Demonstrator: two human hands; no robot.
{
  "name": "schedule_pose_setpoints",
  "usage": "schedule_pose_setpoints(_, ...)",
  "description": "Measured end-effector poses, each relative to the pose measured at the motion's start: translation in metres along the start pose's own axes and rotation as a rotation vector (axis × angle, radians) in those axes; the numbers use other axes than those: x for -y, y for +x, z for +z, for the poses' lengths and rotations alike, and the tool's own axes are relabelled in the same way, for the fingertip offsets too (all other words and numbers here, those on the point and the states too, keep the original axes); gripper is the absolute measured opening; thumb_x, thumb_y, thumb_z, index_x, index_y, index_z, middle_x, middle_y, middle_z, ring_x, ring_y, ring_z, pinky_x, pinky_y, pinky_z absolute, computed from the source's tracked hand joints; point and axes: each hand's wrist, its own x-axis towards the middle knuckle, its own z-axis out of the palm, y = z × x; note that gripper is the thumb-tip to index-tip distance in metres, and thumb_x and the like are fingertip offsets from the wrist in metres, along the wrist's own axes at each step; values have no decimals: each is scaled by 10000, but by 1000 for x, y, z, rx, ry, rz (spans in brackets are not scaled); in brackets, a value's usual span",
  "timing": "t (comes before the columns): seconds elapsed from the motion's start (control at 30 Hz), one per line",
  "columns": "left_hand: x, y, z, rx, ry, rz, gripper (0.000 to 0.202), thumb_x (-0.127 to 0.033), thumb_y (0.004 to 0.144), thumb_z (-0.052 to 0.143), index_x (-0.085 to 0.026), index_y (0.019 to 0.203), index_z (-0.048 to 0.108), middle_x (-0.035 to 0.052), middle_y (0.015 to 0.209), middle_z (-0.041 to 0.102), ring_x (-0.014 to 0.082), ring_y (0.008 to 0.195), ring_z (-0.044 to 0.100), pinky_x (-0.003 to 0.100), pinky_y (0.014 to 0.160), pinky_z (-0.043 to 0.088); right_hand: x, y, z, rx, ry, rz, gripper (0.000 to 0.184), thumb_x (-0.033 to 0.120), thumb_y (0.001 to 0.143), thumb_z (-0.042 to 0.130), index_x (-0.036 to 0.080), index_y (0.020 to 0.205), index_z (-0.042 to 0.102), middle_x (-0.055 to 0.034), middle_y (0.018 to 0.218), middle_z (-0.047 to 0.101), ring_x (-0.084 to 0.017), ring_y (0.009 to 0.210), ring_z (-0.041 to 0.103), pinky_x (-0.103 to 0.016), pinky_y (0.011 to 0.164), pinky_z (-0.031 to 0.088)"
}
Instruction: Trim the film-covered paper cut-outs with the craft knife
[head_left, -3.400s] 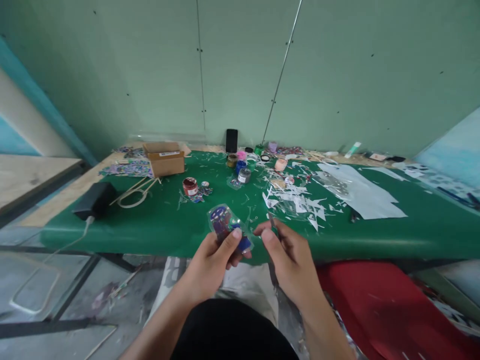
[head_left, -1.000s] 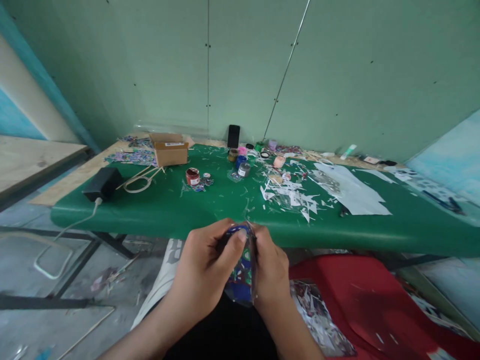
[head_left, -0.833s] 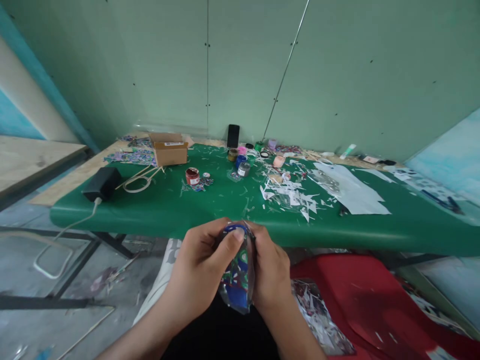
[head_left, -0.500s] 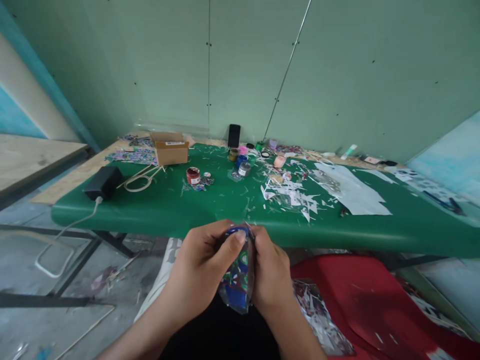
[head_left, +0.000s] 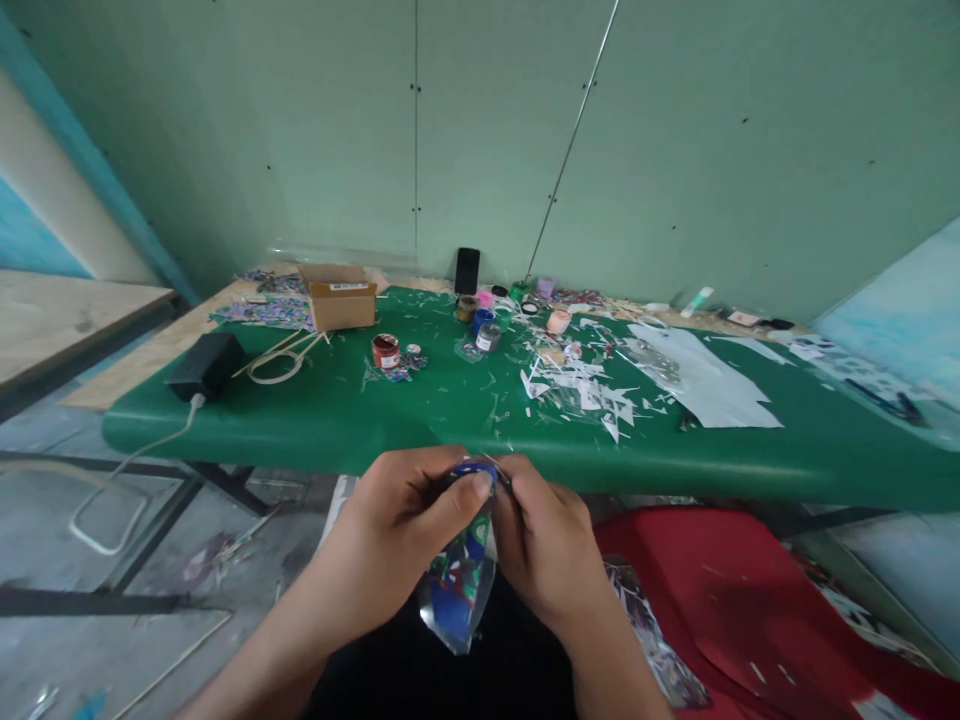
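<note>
My left hand [head_left: 409, 535] pinches a piece of clear plastic film [head_left: 454, 600] printed in blue, green and red, with the thumb pressed on its upper part. The film hangs down in front of my dark clothing, below the table's front edge. My right hand [head_left: 547, 540] is closed close beside it. From its fingers pokes a thin pointed metal blade, apparently of small scissors [head_left: 495, 466], at the film's upper edge. Most of this tool is hidden inside the right hand.
A green-covered table [head_left: 420, 430] stands before me. On it are an open red paint jar [head_left: 385, 351], more jars, white film scraps [head_left: 592, 393], a cardboard box [head_left: 343, 305], a black power adapter [head_left: 206, 366] and an upright phone [head_left: 466, 270]. A red chair [head_left: 697, 580] is at right.
The film has swung down and left, turning more of its printed face to view. My right hand has shifted slightly right and down, and more of the metal tip shows.
</note>
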Motion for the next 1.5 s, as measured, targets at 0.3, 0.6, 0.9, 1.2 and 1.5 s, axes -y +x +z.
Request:
schedule_pose_setpoints(0.3, 2, 1, -2, 70, -35, -9, 307, -340, 910, 499, -168, 665, 565, -33, 627, 439, 99, 577, 355, 216, 506, 301, -2, 2, -3, 5, -44, 3, 225, 158, 943, 386, 198, 952, 607, -9, 692, 706, -153, 583, 681, -236, 511, 497)
schedule_pose_setpoints(0.6, -2, -2, -3, 44, -54, 23, 177, -292, 853, 604, -186, 713, 619, -3, 677, 563, 124, 627, 475, 219, 540, 417, -4, 0, 0, -113, 0, -9, 237, 119, 918, 455, 211, 1055, 625, -32, 877, 755, -152, 753, 725, -254, 661, 571)
schedule_pose_setpoints(0.9, 4, -2, -2, -67, -84, -59, 216, -312, 852, 620, -173, 706, 542, -41, 633, 465, 93, 579, 417, 201, 491, 345, 0, 1, -3, -78, 107, 154, 184, 208, 962, 444, 204, 1046, 607, 1, 766, 723, -123, 665, 695, -208, 620, 533)
schedule_pose_setpoints(1.2, 2, -1, 1, -116, -123, -56, 228, -313, 848, 596, -177, 673, 542, -36, 576, 495, 94, 525, 440, 198, 468, 352, 4, -1, 5, -59, 73, 112, 182, 179, 948, 412, 206, 902, 586, -16, 759, 690, -127, 619, 643, -223, 573, 481)
schedule_pose_setpoints(1.5, 1, -6, 4, -158, -170, -161, 319, -411, 826, 601, -166, 623, 587, -26, 554, 422, 101, 529, 340, 232, 469, 278, 5, -4, 9, -49, 105, 109, 190, 164, 952, 408, 193, 982, 594, -8, 759, 681, -121, 619, 635, -214, 561, 479)
